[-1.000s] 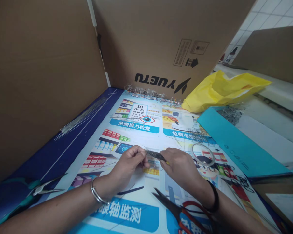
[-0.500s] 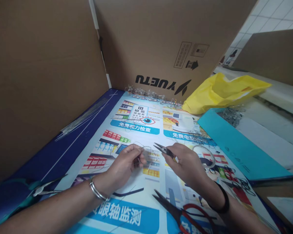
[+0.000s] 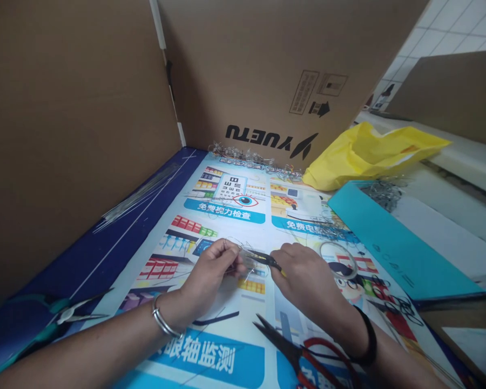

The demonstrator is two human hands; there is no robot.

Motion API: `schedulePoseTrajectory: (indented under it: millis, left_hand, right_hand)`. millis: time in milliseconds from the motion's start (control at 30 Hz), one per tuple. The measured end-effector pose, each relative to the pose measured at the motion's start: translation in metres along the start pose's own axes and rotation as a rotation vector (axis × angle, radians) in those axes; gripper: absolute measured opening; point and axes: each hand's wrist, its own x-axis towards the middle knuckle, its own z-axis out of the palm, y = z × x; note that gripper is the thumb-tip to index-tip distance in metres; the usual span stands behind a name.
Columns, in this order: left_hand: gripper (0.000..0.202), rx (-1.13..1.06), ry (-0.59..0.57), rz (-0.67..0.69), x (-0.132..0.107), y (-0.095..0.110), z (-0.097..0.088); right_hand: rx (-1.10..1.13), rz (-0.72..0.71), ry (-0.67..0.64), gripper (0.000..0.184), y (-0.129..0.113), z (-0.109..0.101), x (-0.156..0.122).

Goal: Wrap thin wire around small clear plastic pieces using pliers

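Observation:
Over the middle of the printed poster (image 3: 222, 297), my left hand (image 3: 216, 267) pinches a bent piece of thin wire (image 3: 249, 270). The wire's fine ends stick out to the right of my fingertips. My right hand (image 3: 305, 275) is closed around a pair of needle-nose pliers (image 3: 263, 257). Their jaws point left and reach the wire close to my left fingertips; whether they grip it is too small to tell. Red-handled scissors (image 3: 295, 351) lie partly spread below my right hand. Teal-handled pliers (image 3: 65, 313) lie spread beside my left forearm.
Cardboard walls (image 3: 267, 65) stand at the back and left. Straight wires (image 3: 135, 197) lie on the blue strip at left. A wire coil (image 3: 338, 259) and black loops (image 3: 400, 302) lie right. Beyond are a teal box (image 3: 389, 243) and a yellow bag (image 3: 372, 151). Wire pieces (image 3: 251, 154) line the back.
My right hand has brought the pliers down and left, so their jaws now meet the wire by my left fingertips. My left hand has stayed nearly in place.

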Motion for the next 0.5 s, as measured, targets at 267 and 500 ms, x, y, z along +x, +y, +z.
schedulePoseTrajectory:
  millis: [267,500]
  left_hand:
    - [0.018,0.053,0.01,-0.03,0.0007,0.0027,0.0]
    - [0.017,0.069,-0.054,-0.054,0.0,0.0033,-0.0018]
  right_hand:
    - [-0.004,-0.025,-0.001,0.009,0.0049,-0.005,-0.0027]
    - [-0.023,-0.027,0.006,0.012,0.008,-0.0084,-0.0025]
